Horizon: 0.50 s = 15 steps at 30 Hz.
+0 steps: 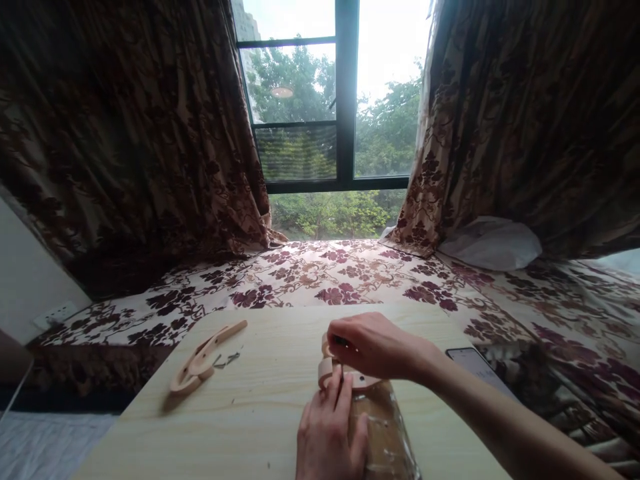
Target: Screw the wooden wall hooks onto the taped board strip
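Note:
A pale wooden piece with dark holes (364,380) lies at the far end of a brown, clear-wrapped package (383,427). My left hand (330,427) rests on the package, its fingers stretched forward and its fingertips touching the wooden piece. Above that piece, my right hand (367,340) is curled closed around something small and dark, mostly hidden by the fingers. Farther left on the table lies another curved wooden part (205,357), with several small metal screws (227,361) beside it.
The light wooden table (265,400) stands before a flower-patterned covered ledge (340,273). A phone (483,373) sits at the table's right edge. A white bag (493,243) lies on the ledge at right. Patterned curtains (200,133) flank the window.

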### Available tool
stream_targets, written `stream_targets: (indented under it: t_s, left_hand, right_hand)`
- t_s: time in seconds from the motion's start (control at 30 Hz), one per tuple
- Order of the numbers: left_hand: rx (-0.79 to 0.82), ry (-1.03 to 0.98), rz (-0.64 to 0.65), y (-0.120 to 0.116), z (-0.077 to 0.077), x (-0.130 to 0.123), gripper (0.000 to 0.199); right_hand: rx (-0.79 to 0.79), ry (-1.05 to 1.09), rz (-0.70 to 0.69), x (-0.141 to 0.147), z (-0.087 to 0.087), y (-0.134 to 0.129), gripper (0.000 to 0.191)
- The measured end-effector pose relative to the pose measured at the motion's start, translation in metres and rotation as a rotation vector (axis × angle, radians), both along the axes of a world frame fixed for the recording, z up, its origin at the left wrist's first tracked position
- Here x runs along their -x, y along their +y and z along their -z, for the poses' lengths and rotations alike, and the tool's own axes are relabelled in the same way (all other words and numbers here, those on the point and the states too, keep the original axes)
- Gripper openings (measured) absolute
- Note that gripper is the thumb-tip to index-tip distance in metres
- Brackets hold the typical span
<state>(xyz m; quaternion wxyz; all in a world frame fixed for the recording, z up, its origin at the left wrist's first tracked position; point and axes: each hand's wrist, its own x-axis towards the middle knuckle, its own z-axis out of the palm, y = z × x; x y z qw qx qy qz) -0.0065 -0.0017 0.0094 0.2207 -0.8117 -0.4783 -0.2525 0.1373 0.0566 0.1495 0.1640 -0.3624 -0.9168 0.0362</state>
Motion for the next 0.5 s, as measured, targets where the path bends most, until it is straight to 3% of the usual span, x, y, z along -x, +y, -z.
stream_targets:
  t_s: [0.1,0.37,0.5]
  left_hand:
    - [-0.049,0.019,0.013,0.001,0.003,0.002,0.046]
    - [-0.054,0.081,0.015,0.003,0.012,0.007,0.051]
    - [-0.059,0.066,0.005,0.003,0.017,0.008,0.048]
  right_hand:
    - [0.036,0.011,-0.043,0.001,0.001,0.001,0.013]
    - [0.1,0.08,0.069,0.001,0.019,0.017,0.02]
    - [0.147,0.078,-0.095,-0.004,0.009,0.019,0.009]
